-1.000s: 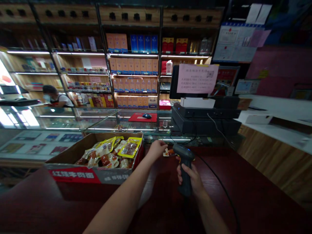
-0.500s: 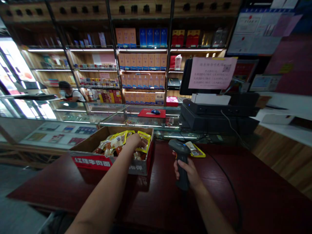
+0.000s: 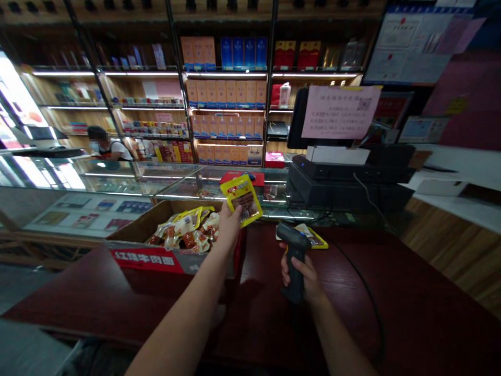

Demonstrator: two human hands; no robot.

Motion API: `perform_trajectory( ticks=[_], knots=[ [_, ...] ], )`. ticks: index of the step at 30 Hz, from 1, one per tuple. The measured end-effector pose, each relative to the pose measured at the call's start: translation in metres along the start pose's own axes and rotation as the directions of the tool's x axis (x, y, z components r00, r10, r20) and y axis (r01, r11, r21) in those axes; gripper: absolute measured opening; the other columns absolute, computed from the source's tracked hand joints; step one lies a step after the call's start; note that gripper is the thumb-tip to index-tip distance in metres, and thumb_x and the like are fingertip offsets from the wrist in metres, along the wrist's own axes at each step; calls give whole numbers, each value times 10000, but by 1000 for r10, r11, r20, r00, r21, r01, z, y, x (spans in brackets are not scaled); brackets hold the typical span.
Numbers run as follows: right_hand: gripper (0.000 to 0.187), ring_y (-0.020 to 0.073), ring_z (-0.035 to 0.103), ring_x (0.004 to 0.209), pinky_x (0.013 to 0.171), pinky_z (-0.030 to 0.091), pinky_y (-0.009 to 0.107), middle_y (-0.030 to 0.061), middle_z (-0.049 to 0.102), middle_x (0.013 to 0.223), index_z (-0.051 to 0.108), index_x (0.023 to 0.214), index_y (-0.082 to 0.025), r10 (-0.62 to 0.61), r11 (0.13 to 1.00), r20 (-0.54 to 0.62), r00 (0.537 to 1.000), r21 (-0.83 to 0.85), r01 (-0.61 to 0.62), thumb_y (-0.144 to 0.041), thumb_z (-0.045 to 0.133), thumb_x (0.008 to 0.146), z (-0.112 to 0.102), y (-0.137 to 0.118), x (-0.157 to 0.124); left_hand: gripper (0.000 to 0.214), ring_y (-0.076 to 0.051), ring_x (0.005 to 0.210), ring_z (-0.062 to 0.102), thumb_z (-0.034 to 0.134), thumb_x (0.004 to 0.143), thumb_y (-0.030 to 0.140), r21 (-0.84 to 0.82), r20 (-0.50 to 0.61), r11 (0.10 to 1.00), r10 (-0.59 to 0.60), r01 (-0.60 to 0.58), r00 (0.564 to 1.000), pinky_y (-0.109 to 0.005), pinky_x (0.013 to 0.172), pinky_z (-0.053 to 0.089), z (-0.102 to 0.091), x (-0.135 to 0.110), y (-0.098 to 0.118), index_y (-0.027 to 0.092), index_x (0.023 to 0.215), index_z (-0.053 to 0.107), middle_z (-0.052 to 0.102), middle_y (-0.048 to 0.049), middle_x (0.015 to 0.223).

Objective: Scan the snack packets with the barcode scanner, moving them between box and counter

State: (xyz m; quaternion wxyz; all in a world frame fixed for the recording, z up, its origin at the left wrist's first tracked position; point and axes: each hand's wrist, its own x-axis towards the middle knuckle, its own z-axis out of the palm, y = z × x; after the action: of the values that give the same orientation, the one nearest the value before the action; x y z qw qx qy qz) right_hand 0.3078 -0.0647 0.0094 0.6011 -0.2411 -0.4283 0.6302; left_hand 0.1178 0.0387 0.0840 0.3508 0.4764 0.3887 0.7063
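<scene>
My left hand (image 3: 228, 225) holds a yellow snack packet (image 3: 245, 200) up above the right end of an open cardboard box (image 3: 145, 257) full of similar packets (image 3: 187, 233). My right hand (image 3: 301, 277) grips the handle of a black barcode scanner (image 3: 294, 253), upright on the dark red counter (image 3: 399, 313), its head turned toward the raised packet. Another yellow packet (image 3: 312, 236) lies flat on the counter just behind the scanner.
A black cash register with a screen and pink paper notice (image 3: 340, 112) stands at the counter's back right. The scanner cable (image 3: 368, 303) trails right. Glass display cases (image 3: 117, 183) and lit shelves of boxed goods fill the back. A person (image 3: 104, 149) sits far left.
My left hand left one packet on the counter behind the scanner, reached into the box, and has now lifted another yellow packet out. The right hand kept hold of the scanner.
</scene>
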Motion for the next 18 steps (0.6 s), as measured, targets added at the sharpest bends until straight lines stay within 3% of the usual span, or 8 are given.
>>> perform_trajectory(
  ticks=[2,4,9,12,18],
  knots=[
    [478,83,495,389,377,421,211,-37,574,597,547,1132,-175,-25,1000,-15,1000,10,26,-373,672,715,-2,-2,-2,330,-189,925,617,620,714,299,-258,71,964,-47,64,996,-331,863,453,23,-23,-16,181,1017,565,660,-55,993],
    [495,85,495,392,382,424,215,-43,569,593,532,1144,-179,-37,999,-41,998,-8,36,-377,671,713,-2,-4,-3,351,-196,917,623,650,699,332,-393,101,906,-125,155,987,-337,864,452,41,-42,-37,175,1004,575,666,-65,992],
    [472,94,499,369,360,441,223,-60,563,542,521,1061,-159,27,977,-171,985,-202,-62,-397,696,693,-5,-3,0,409,-221,862,644,708,642,415,-528,178,744,-374,409,910,-386,841,464,46,-55,-90,153,926,575,689,-80,908],
    [469,99,511,369,355,449,223,-64,567,536,505,1049,-155,89,952,-175,981,-275,-135,-398,697,697,-6,-1,0,408,-213,802,655,710,647,412,-556,163,712,-412,428,897,-386,814,478,40,-48,-105,150,930,576,692,-71,860],
    [465,95,515,371,357,444,212,-70,557,532,492,1022,-154,176,910,-141,974,-355,-215,-420,688,694,-1,-1,-7,344,-201,803,661,657,713,403,-575,59,734,-402,360,914,-356,796,487,41,-40,-110,160,943,580,692,-53,848]
  ],
)
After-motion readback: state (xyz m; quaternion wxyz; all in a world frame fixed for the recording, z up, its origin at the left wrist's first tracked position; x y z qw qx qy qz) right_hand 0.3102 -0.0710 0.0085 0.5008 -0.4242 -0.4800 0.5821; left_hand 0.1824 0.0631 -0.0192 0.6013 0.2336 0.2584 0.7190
